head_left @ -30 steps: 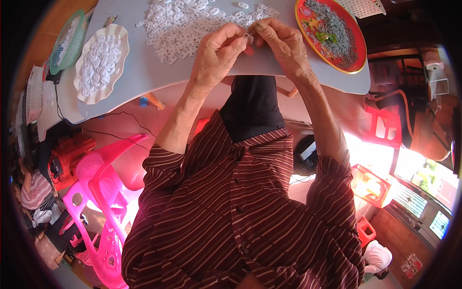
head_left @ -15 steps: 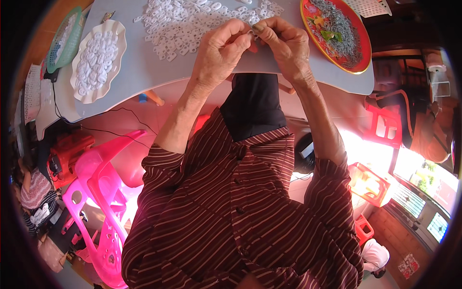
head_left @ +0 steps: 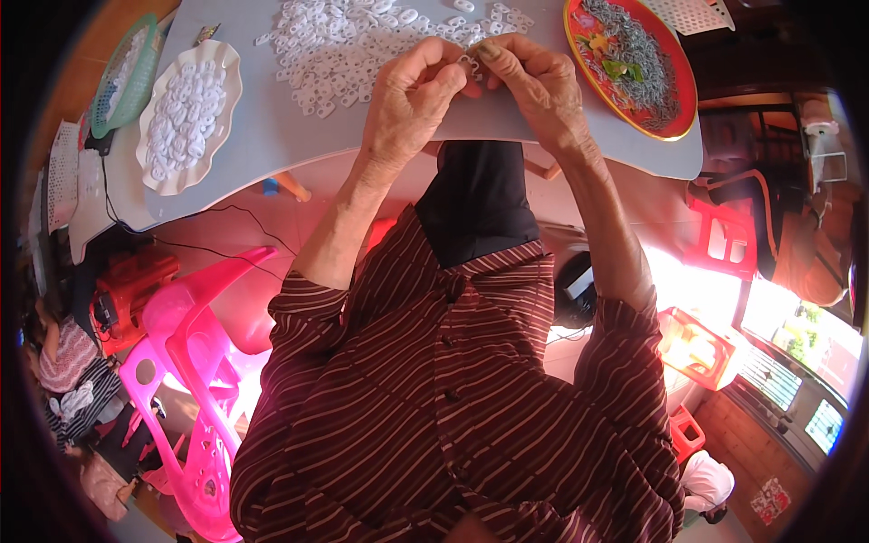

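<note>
My left hand (head_left: 409, 101) and my right hand (head_left: 547, 89) meet fingertip to fingertip above the near edge of the grey table (head_left: 299, 136). Between them shows a small white plastic piece (head_left: 471, 66), pinched by the thumb and finger of my left hand. My right thumb and finger are pressed together right beside it; what they grip is hidden. Just beyond my left hand spreads a loose pile of small white plastic pieces (head_left: 330, 59) with holes. To the right of my right hand, a red tray (head_left: 580, 83) with a gold rim carries many thin grey metal parts (head_left: 641, 54).
At the left, a cream wavy-edged dish (head_left: 233, 86) is heaped with white pieces, beside a green basket (head_left: 136, 95). A white perforated basket (head_left: 697, 14) touches the far right. Pink chair (head_left: 195, 362) and red stools (head_left: 692, 348) stand around; a dark cable hangs left.
My fingertips have shifted slightly, and more of the white piece shows between them. The view has moved a little; the dish, pile and tray stay in place.
</note>
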A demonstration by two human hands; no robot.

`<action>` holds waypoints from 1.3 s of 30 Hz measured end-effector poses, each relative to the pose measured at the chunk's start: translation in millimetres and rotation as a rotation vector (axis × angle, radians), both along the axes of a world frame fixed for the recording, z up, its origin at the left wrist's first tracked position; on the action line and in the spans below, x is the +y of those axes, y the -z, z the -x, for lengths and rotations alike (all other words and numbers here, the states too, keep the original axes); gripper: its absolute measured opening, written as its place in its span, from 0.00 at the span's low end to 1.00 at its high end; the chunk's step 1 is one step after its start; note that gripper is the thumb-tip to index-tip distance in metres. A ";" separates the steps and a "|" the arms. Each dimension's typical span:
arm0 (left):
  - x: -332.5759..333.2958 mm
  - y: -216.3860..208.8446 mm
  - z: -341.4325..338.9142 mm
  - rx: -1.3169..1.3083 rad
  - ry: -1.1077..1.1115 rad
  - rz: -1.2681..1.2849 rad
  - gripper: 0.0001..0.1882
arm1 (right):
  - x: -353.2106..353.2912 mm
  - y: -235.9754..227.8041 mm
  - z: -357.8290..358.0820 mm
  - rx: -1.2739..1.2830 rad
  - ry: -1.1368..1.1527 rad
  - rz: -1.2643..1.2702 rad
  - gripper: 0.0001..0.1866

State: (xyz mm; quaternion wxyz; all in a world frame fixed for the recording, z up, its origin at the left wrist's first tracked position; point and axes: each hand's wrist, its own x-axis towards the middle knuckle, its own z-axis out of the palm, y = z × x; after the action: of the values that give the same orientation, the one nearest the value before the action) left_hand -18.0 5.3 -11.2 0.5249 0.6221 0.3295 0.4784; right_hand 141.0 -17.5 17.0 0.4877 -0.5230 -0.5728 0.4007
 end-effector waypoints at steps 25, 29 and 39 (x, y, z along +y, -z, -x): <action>-4.1 -0.5 -3.0 -0.012 -0.028 -0.081 0.03 | -0.4 13.5 11.9 0.045 0.110 -0.085 0.09; -2.9 -0.6 -1.8 -0.050 -0.004 -0.017 0.05 | -0.9 12.9 5.1 0.016 0.035 -0.088 0.10; -1.7 -1.3 -1.5 -0.016 -0.084 -0.068 0.06 | -3.8 13.0 2.3 0.038 -0.028 -0.081 0.10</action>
State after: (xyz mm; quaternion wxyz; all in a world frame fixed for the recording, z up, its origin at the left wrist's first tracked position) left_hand -16.6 3.6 -9.8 0.4858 0.6213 0.3344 0.5159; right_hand 138.7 -21.3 4.0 0.5136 -0.4869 -0.5864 0.3940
